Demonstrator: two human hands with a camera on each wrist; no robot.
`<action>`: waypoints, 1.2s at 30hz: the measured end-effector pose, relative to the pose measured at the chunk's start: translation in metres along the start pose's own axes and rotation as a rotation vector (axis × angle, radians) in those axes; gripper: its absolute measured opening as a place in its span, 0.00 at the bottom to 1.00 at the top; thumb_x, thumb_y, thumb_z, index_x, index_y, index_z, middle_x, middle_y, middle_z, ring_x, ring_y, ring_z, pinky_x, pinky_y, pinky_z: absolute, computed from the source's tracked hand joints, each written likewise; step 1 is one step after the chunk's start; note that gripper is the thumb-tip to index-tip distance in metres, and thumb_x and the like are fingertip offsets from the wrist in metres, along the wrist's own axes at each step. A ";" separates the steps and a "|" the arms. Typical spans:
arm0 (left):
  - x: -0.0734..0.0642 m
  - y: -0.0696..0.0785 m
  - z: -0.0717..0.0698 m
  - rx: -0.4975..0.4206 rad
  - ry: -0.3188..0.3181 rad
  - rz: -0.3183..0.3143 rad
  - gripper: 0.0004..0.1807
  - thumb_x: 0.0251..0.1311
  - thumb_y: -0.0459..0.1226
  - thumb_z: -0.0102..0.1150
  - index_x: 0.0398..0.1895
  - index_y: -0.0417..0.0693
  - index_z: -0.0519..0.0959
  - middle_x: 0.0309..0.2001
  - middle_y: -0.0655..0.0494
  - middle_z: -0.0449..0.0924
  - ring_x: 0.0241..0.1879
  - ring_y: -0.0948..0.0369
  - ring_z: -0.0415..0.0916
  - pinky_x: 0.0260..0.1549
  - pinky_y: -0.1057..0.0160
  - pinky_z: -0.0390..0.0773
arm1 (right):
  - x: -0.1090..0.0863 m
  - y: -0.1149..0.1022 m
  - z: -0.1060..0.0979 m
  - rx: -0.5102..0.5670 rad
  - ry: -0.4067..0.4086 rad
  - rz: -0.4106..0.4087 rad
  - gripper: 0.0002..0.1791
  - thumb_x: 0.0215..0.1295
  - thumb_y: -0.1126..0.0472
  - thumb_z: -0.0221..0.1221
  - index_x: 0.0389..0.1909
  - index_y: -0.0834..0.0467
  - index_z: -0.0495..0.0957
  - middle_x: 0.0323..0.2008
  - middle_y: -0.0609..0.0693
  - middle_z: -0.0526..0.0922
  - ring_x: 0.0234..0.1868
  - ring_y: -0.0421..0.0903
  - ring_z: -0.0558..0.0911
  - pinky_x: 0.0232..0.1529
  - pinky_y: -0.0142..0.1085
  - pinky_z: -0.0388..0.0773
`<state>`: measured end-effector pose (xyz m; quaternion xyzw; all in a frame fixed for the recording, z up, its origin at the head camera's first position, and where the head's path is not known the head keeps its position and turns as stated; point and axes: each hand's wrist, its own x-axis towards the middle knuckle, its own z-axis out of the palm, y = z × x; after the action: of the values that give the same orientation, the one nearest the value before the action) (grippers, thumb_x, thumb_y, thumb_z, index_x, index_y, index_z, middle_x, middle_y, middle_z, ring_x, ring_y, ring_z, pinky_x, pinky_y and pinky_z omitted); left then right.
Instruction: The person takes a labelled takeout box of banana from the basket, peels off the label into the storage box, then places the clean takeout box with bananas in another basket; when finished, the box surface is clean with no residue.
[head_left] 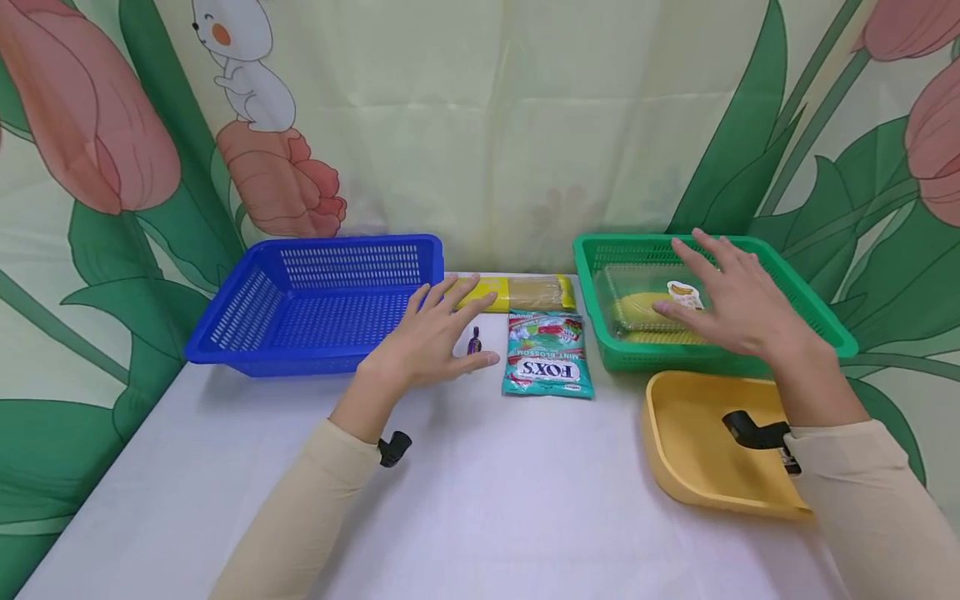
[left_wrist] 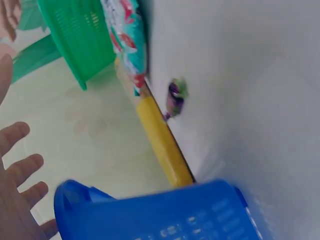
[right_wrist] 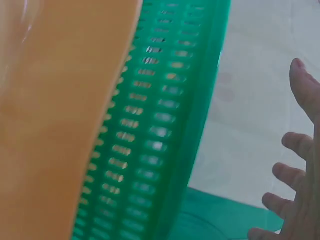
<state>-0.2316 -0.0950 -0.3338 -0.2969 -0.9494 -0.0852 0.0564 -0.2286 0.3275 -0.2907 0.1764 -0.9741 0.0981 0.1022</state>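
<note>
My left hand is spread over the white table beside the right end of a blue basket. Just right of its fingers lies a small purple-wrapped candy, also visible in the left wrist view as a purple and green candy. Beyond it is a long yellow packet with a clear window. A teal Fox's candy bag lies in front of that packet, its lettering upside down. My right hand hovers, fingers apart, over a green basket. A clear lidded box with something yellow inside sits there.
An orange-yellow bin stands in front of the green basket, below my right forearm. Behind the table hangs a curtain printed with tulips and a white rabbit. Each wrist carries a small black camera.
</note>
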 end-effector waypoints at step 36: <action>0.086 0.069 0.031 -0.149 -0.088 0.202 0.45 0.68 0.69 0.47 0.83 0.65 0.52 0.83 0.56 0.46 0.81 0.51 0.43 0.77 0.39 0.49 | -0.011 0.085 0.019 0.223 -0.152 0.177 0.46 0.79 0.42 0.49 0.83 0.57 0.37 0.80 0.70 0.34 0.77 0.76 0.42 0.66 0.78 0.47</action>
<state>-0.2641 0.0145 -0.3420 -0.3980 -0.9072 -0.1363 0.0005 -0.2528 0.4043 -0.3243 0.1068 -0.9738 0.2006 -0.0012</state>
